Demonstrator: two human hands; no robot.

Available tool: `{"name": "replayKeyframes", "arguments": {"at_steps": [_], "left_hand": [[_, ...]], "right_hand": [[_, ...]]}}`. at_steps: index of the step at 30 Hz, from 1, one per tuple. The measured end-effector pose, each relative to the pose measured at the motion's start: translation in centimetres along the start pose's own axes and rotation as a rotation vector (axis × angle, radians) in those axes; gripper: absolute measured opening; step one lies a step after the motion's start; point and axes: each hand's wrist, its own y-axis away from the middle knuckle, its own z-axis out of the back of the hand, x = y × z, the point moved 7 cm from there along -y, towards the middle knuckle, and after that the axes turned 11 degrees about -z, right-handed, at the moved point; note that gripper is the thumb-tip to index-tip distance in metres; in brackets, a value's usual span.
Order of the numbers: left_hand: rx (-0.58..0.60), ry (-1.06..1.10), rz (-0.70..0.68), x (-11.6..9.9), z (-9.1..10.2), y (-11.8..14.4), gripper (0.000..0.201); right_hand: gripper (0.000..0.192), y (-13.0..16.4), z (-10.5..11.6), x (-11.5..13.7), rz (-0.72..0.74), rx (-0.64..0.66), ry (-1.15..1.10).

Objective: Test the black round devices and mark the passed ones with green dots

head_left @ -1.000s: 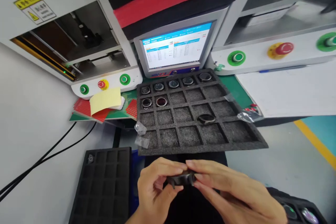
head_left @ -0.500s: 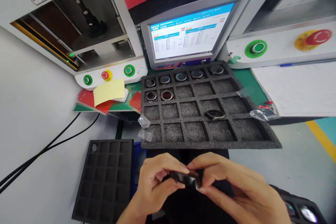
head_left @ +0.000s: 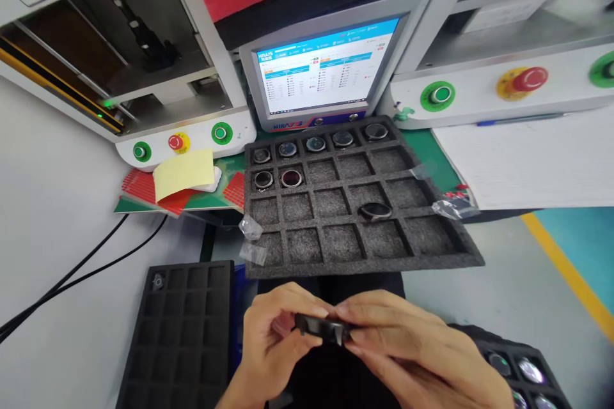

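Between my hands, just in front of the foam tray, is a black watch case (head_left: 322,328), seen edge-on. My left hand (head_left: 275,339) pinches its left end between thumb and fingers. At the right end, the thumb and fingers of my right hand (head_left: 403,345) are closed on it. The grey foam tray (head_left: 364,265) holds several round watch cases in its back row and two at the left of the second row. One more watch case (head_left: 375,211) lies tilted on a divider of the third row.
A monitor (head_left: 330,70) stands behind the tray, between two machines with push buttons. Another black foam tray (head_left: 182,307) is at lower left, and a tray with watch cases (head_left: 531,369) at lower right. Yellow paper (head_left: 185,174) and a white sheet (head_left: 527,160) lie on the bench.
The view has swung to the right, so things sit further left. My right fingers have shifted their hold and lie straighter along the watch case, which both hands still grip.
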Motion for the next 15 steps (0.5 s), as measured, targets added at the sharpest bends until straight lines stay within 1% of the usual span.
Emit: {"name": "replayKeyframes", "arguments": {"at_steps": [3, 5, 7, 8, 10, 11, 12, 13, 14, 15], "left_hand": [[0.014, 0.007, 0.04, 0.2, -0.3, 0.1, 0.016], [-0.003, -0.027, 0.054, 0.3, -0.6, 0.3, 0.016], [-0.083, -0.072, 0.042, 0.3, -1.0, 0.4, 0.014], [-0.135, -0.085, 0.032, 0.3, -1.1, 0.4, 0.013], [-0.231, -0.097, 0.025, 0.3, -1.6, 0.3, 0.009], [-0.26, -0.098, 0.028, 0.3, -1.9, 0.2, 0.009], [-0.27, -0.097, 0.034, 0.3, -2.2, 0.0, 0.008], [-0.273, -0.096, 0.036, 0.3, -2.4, -0.1, 0.008], [-0.274, -0.095, 0.036, 0.3, -2.6, -0.3, 0.008], [-0.275, -0.094, 0.035, 0.3, -2.8, -0.4, 0.007]], "right_hand": [[0.008, -0.6, -0.3, -0.2, -0.042, 0.076, 0.041], [0.011, -0.8, -0.5, -0.3, -0.053, 0.066, 0.123], [0.014, -0.4, -0.5, -0.4, -0.034, -0.008, 0.188], [0.014, -0.1, -0.5, -0.5, -0.024, -0.057, 0.185], [0.008, 0.7, 0.2, -1.1, -0.034, -0.211, 0.087], [0.011, 1.0, 0.7, -1.5, -0.053, -0.293, 0.027], [0.02, 1.2, 1.2, -1.8, -0.07, -0.353, -0.019], [0.027, 1.2, 1.5, -2.1, -0.083, -0.375, -0.041], [0.029, 0.9, 1.6, -2.1, -0.09, -0.361, -0.034], [0.026, 0.6, 1.5, -2.0, -0.089, -0.318, -0.004]]}}
